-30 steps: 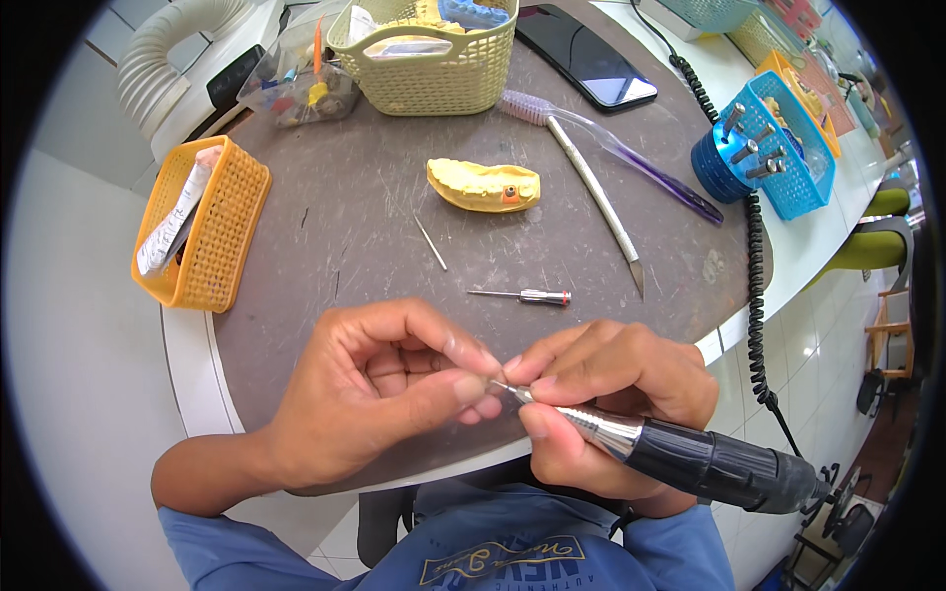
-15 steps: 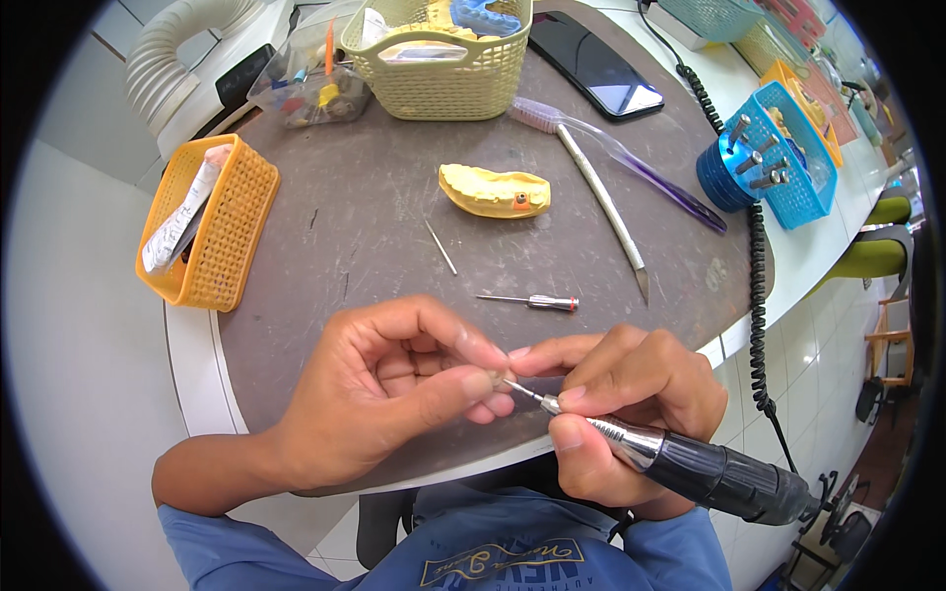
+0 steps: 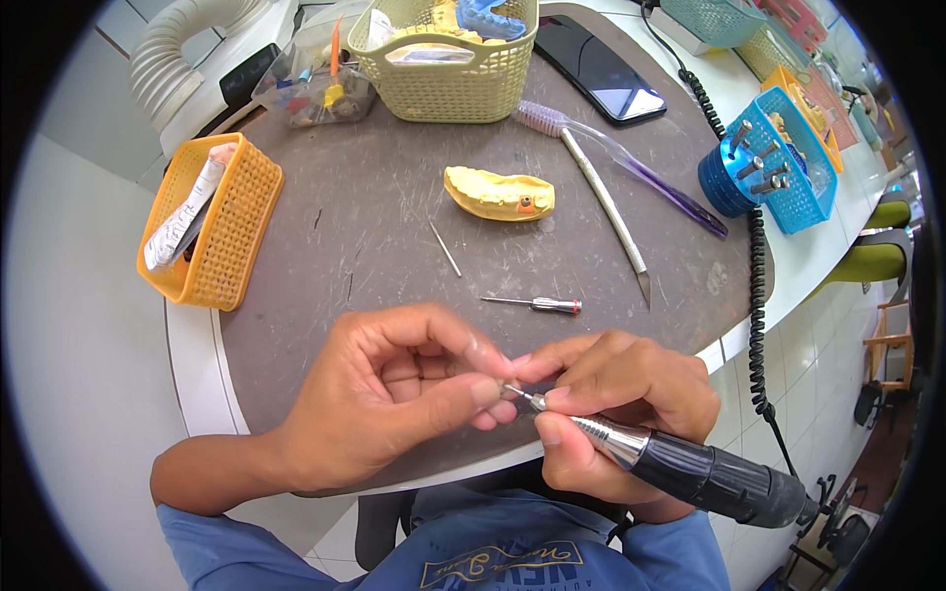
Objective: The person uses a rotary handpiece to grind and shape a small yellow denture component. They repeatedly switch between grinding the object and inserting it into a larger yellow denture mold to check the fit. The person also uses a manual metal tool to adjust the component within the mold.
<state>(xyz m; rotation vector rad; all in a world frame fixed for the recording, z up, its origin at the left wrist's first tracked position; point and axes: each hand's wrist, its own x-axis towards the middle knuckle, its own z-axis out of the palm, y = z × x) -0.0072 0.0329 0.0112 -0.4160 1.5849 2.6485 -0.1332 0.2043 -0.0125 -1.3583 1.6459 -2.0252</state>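
One tiny piece [image 3: 507, 388] is sitting pinched in the left hand [image 3: 370, 419], seemingly for steadiness, the right hand [image 3: 645, 389] gripping a drill [image 3: 714, 480] alongside.

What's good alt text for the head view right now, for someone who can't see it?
The right hand holds a black-and-silver rotary handpiece, its thin tip at a tiny piece pinched in the left hand. Beyond them, a small screwdriver, a yellow dental model and a craft knife lie on a brown work surface.

Tiny piece [image 3: 507, 388] in your left hand [image 3: 394, 394], mostly hidden, too small to tell; green basket [image 3: 448, 94], cut off at top
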